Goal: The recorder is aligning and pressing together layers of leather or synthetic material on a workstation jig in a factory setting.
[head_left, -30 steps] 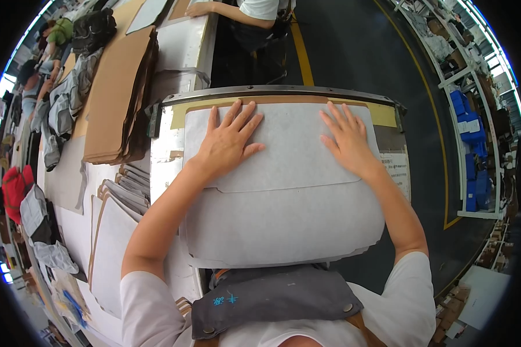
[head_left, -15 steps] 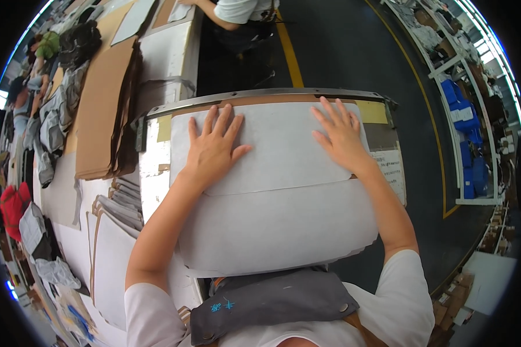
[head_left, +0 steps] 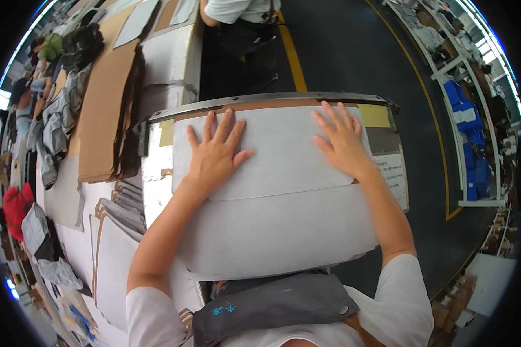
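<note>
A pale grey-white sheet (head_left: pixel 278 153) lies flat in front of me, over a second, larger pale sheet (head_left: pixel 283 231) that droops toward my waist. On the left part of the upper sheet rests my left hand (head_left: pixel 214 155), palm down with its fingers spread. My right hand (head_left: pixel 342 143) lies flat on the same sheet's right part, fingertips near its far edge. A brown strip (head_left: pixel 272 106) shows between that edge and a metal bar (head_left: pixel 260 97). Neither hand grips anything. The undersides of the sheets are hidden.
Left of me, a white table (head_left: pixel 156 61) bears a stack of brown boards (head_left: pixel 107 121) and a pile of pale cut pieces (head_left: pixel 113 248). A person (head_left: pixel 237 11) stands beyond the bar. Shelving with blue bins (head_left: pixel 466 115) lines the right, past a dark floor (head_left: pixel 353 52).
The whole view has shifted slightly, so things sit a little lower in it. Both hands stay flat on the sheet in nearly the same places. The person beyond has drawn an arm in.
</note>
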Demonstrator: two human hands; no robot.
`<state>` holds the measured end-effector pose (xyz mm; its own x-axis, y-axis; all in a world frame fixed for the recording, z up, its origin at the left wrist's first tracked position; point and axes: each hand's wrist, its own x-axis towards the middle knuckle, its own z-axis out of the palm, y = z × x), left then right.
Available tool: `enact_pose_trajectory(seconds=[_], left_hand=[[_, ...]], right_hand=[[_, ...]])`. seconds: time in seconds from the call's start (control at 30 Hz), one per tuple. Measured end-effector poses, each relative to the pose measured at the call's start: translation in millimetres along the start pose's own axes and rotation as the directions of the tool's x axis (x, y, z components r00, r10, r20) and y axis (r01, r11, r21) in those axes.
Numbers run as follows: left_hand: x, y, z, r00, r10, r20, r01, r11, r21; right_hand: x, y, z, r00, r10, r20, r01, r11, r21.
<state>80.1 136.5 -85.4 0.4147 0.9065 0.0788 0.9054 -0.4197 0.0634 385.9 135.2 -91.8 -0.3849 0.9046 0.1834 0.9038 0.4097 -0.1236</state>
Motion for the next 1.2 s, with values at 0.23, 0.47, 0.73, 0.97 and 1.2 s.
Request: enact_pose_trajectory(seconds=[0.23,0.47,0.73,0.97,1.2], left_hand=[[-4,3,10,0.993,-0.080,-0.090,0.081,0.997,0.001],[-3,3,3,0.994,-0.080,-0.072,0.077,0.996,-0.039],[-5,-2,6,0.990,-0.103,-0.093,0.099,0.994,-0.042],[-3,-2,5,0.991,-0.072,-0.115,0.064,0.995,-0.074],[-5,-3,7,0.982,-0.068,-0.174,0.068,0.998,-0.007]], right_hand=[[-2,0,-7,0.998,0.031,0.058,-0.031,0.999,-0.010],[-3,-1,-9,0.998,0.038,0.050,-0.036,0.999,-0.027],[1,0,2,0.999,0.018,-0.041,-0.017,1.000,0.010],[-2,-2,-2,0.999,0.041,-0.030,-0.041,0.999,-0.013],[0,-5,-5,0.998,0.037,-0.044,-0.036,0.999,0.019]])
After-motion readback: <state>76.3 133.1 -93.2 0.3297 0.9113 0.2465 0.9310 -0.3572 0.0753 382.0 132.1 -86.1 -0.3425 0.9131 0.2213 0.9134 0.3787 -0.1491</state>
